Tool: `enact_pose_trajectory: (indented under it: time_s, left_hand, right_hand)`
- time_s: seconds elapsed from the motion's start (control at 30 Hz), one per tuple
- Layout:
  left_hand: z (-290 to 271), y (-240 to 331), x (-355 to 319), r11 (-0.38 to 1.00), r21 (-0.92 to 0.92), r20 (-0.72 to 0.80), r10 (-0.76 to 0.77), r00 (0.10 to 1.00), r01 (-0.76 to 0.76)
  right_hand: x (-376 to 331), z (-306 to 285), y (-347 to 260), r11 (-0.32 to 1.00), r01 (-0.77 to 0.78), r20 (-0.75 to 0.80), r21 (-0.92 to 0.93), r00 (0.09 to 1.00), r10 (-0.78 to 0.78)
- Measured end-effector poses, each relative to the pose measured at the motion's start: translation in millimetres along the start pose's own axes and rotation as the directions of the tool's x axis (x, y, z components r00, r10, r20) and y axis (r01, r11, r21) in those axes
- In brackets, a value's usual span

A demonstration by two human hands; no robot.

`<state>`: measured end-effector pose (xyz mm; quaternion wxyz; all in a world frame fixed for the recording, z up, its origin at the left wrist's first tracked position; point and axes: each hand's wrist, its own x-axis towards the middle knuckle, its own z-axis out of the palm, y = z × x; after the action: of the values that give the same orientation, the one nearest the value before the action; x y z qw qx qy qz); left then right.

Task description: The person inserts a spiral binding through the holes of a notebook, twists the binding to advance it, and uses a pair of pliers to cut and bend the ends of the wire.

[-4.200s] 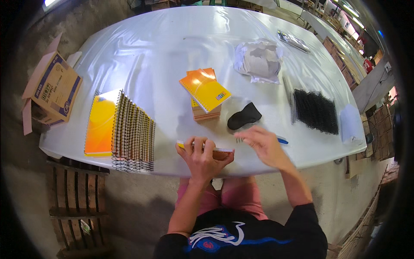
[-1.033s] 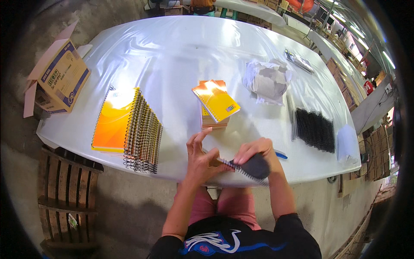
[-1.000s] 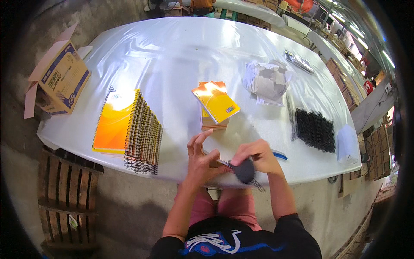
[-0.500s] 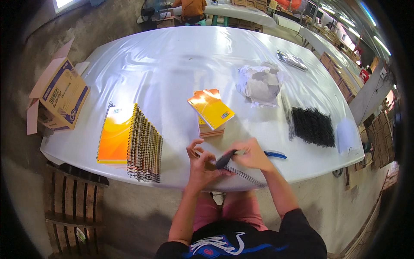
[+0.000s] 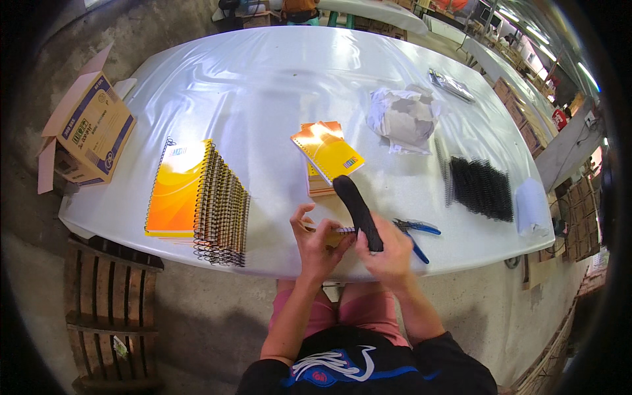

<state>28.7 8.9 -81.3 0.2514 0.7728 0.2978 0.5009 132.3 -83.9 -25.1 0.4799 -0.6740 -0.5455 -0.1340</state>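
My left hand (image 5: 319,247) is closed on a notebook (image 5: 343,231), seen nearly edge-on, with part of its spiral binding showing; the fingers hide most of it. Against that binding my right hand (image 5: 387,253) grips a curved, dark, thick rod-like thing (image 5: 355,204) with a rounded end, whose exact kind I cannot make out. Just beyond my hands lies a small stack of orange and yellow notebooks (image 5: 327,155), the top one turned askew. Blue-handled pliers (image 5: 421,228) rest on the table to the right of my right hand.
A row of spiral-bound notebooks (image 5: 178,197) stands at the left, near an open cardboard box (image 5: 95,135). To the right are black spiral coils (image 5: 480,187), a white roll (image 5: 530,207) and crumpled paper (image 5: 403,118). A plastic-wrapped packet (image 5: 451,85) lies farther back. A wooden pallet (image 5: 112,316) is below left.
The dark rod-like thing has swung upright in my right hand. The notebook's long coil, which stretched toward my right forearm, is now mostly hidden. The pliers show more fully. The view has shifted slightly.
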Motion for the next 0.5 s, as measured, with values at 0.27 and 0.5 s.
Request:
enact_pose_trajectory:
  time_s: [0.27, 0.5]
  left_hand:
    - [-2, 5, 5, 0.999, 0.009, 0.046, -0.046, 0.998, 0.046]
    - [-15, -1, 4, 0.993, -0.122, 0.148, 0.015, 0.989, 0.003]
  right_hand:
    - [-48, 4, 1, 1.0, 0.017, 0.029, -0.009, 0.999, -0.017]
    - [37, -43, 10, 0.713, -0.442, 0.284, 0.544, 0.897, 0.339]
